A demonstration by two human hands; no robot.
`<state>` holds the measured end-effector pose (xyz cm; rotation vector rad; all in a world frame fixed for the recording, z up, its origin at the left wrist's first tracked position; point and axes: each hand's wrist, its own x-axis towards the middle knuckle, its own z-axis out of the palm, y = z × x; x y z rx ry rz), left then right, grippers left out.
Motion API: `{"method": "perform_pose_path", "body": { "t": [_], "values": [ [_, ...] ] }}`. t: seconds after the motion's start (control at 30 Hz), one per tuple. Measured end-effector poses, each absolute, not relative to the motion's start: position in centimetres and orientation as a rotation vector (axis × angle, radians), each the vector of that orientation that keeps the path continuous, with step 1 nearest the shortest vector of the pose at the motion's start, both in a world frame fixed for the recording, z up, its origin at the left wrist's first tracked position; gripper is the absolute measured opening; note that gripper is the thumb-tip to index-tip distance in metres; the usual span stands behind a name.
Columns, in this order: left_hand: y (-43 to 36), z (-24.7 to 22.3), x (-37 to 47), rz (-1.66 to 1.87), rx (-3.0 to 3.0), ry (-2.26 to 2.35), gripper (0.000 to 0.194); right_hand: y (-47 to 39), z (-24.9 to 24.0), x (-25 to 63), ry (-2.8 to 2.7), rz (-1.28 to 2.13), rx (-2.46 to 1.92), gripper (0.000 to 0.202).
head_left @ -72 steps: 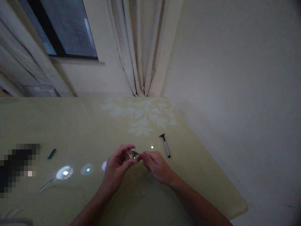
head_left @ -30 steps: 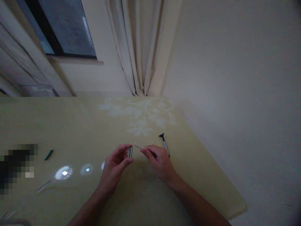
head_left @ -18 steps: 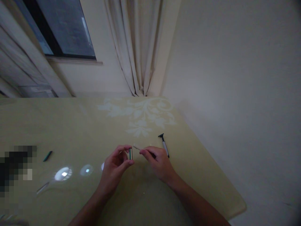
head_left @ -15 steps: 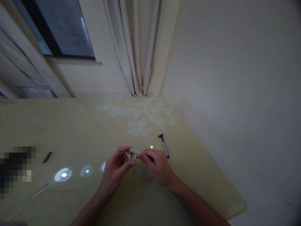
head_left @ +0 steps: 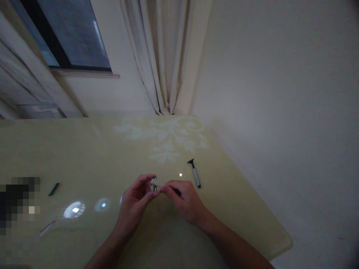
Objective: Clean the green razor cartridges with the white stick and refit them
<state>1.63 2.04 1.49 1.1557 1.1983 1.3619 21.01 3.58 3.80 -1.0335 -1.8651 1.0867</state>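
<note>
Between the thumb and fingers of my left hand [head_left: 137, 198] is a small narrow greenish piece [head_left: 154, 188], held upright at its two ends. My right hand [head_left: 185, 200] grips a slim tool with a pale head [head_left: 155, 182] and what looks like a dark handle, mostly covered by the fingers. The pale head lies against or just in front of the greenish piece; contact is too small to make out. Beyond my right hand, a razor [head_left: 195, 173] with a black head and grey-and-black handle lies on the table.
The glossy pale-yellow table [head_left: 238, 201] has a rounded corner at right and meets the wall. A small dark green bar [head_left: 54, 189] lies at left, near a thin clear-looking strip [head_left: 47, 228]. A blurred-out dark patch covers the left edge. Curtains [head_left: 165, 56] hang behind.
The pale head of the tool has moved slightly down and left along the greenish piece. My right hand has shifted a little left with it. My left hand keeps its hold.
</note>
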Motion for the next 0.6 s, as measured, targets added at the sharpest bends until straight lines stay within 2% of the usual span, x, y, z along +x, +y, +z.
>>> {"method": "perform_pose_path", "body": {
  "t": [0.13, 0.33, 0.6],
  "values": [
    [2.2, 1.3, 1.5, 1.421, 1.169, 1.193, 0.04, 4.2, 3.7, 21.3, -1.744, 1.066, -1.131, 0.039],
    [2.0, 0.2, 1.4, 1.308, 1.242, 1.161, 0.043, 4.4, 3.1, 20.8, -1.508, 1.442, -1.065, 0.04],
    [1.9, 0.4, 1.6, 1.219, 1.264, 1.085, 0.047, 4.0, 3.3, 20.3, -1.218, 1.645, -1.044, 0.036]
  ]
}}
